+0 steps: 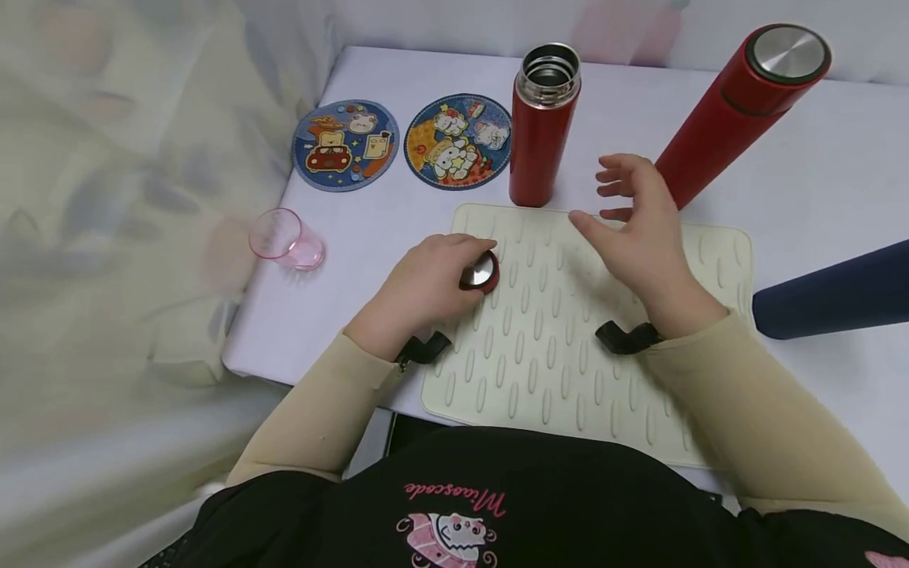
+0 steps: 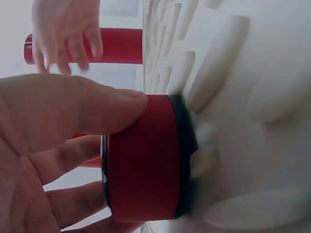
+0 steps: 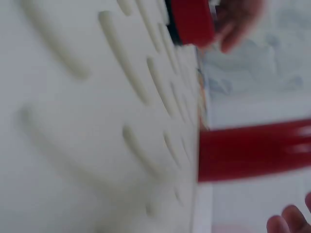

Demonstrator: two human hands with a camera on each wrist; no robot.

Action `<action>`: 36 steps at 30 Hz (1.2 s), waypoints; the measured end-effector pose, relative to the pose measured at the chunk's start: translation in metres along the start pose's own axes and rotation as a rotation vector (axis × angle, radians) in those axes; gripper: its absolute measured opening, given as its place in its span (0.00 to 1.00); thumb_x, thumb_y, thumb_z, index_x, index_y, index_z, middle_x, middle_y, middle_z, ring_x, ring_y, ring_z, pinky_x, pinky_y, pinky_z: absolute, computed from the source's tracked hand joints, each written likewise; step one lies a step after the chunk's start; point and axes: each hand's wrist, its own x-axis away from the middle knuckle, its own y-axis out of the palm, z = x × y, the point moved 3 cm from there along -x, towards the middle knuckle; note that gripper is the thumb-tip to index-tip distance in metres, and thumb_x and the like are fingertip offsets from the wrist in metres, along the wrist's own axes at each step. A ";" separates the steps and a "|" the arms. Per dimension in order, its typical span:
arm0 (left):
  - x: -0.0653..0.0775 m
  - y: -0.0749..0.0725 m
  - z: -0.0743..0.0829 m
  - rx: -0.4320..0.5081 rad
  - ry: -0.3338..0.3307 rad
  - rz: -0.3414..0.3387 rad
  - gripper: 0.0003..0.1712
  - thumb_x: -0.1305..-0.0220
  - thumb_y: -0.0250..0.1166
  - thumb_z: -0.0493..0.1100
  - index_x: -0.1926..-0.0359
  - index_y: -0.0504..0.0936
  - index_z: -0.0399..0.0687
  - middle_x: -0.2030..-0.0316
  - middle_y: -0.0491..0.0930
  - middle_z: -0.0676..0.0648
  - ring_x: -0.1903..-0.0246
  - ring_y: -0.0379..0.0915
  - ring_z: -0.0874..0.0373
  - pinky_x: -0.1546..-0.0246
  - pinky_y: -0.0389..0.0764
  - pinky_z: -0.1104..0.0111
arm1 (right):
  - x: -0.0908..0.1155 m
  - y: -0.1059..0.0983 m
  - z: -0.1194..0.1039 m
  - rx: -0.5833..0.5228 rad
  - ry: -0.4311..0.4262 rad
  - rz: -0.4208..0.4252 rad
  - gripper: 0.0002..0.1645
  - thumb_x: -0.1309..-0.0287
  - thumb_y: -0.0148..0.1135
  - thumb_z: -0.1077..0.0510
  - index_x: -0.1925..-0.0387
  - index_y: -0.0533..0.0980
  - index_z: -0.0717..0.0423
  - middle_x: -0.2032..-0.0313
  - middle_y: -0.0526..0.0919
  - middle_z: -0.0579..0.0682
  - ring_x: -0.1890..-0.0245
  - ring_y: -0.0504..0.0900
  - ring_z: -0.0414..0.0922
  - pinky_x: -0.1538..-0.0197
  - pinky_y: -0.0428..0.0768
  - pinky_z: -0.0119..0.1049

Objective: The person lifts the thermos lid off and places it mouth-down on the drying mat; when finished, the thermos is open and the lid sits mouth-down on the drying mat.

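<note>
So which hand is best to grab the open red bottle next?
Probably the right hand: it's empty, its thumb is apart from its fingers, and it opens toward the open red bottle. The left hand is busy holding the lid.

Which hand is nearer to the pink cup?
Left. The left hand is to the right of the pink cup, gripping the red lid; the right hand is farther right, by the capped red bottle.

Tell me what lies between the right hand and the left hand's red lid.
In the head view, only bare ribbed mat lies between the right hand and that red lid.
</note>
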 end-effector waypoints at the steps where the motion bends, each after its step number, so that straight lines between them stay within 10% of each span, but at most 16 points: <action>1: 0.000 0.000 0.000 0.002 -0.001 -0.001 0.40 0.29 0.74 0.48 0.20 0.75 0.50 0.28 0.80 0.47 0.31 0.77 0.46 0.28 0.78 0.54 | 0.005 -0.008 0.003 -0.013 0.003 0.024 0.37 0.32 0.76 0.56 0.25 0.72 0.48 0.33 0.81 0.50 0.37 0.79 0.42 0.40 0.82 0.34; 7: 0.007 -0.009 0.002 0.062 -0.015 0.085 0.35 0.28 0.75 0.51 0.23 0.79 0.52 0.28 0.80 0.48 0.29 0.76 0.49 0.28 0.78 0.53 | 0.023 -0.058 0.016 -0.104 0.049 0.275 0.17 0.29 0.73 0.59 0.41 0.84 0.50 0.52 0.86 0.39 0.47 0.82 0.39 0.50 0.75 0.32; 11: 0.017 -0.018 0.011 0.121 0.137 0.192 0.27 0.25 0.74 0.49 0.30 0.85 0.49 0.37 0.87 0.47 0.39 0.82 0.52 0.34 0.81 0.55 | 0.019 -0.082 0.021 -0.168 0.108 0.449 0.21 0.31 0.74 0.60 0.40 0.82 0.47 0.48 0.84 0.39 0.42 0.80 0.37 0.45 0.74 0.33; 17: 0.025 -0.018 0.033 0.146 0.440 0.210 0.21 0.24 0.73 0.45 0.36 0.88 0.43 0.54 0.90 0.46 0.55 0.82 0.52 0.46 0.82 0.58 | -0.004 -0.091 0.029 -0.206 0.236 0.350 0.49 0.31 0.75 0.60 0.19 0.61 0.33 0.23 0.68 0.38 0.24 0.66 0.37 0.25 0.67 0.34; 26: 0.025 -0.011 0.045 0.116 0.482 0.179 0.21 0.24 0.72 0.45 0.35 0.88 0.46 0.44 0.91 0.48 0.42 0.85 0.52 0.32 0.80 0.57 | -0.028 -0.075 0.038 -0.304 0.201 0.331 0.55 0.34 0.77 0.62 0.20 0.56 0.29 0.25 0.70 0.40 0.26 0.73 0.40 0.24 0.73 0.38; 30: 0.028 -0.013 0.046 0.114 0.477 0.199 0.21 0.25 0.73 0.45 0.35 0.89 0.46 0.44 0.91 0.48 0.42 0.85 0.52 0.33 0.81 0.58 | -0.025 -0.072 0.034 -0.229 0.155 0.383 0.51 0.37 0.80 0.59 0.23 0.60 0.32 0.28 0.73 0.39 0.32 0.75 0.38 0.31 0.77 0.35; 36: 0.031 -0.018 0.044 0.130 0.456 0.223 0.21 0.25 0.72 0.44 0.35 0.89 0.45 0.48 0.91 0.48 0.53 0.83 0.54 0.42 0.83 0.59 | 0.004 -0.072 0.011 -0.227 -0.171 0.496 0.48 0.46 0.83 0.61 0.27 0.67 0.49 0.32 0.80 0.44 0.36 0.81 0.44 0.42 0.82 0.33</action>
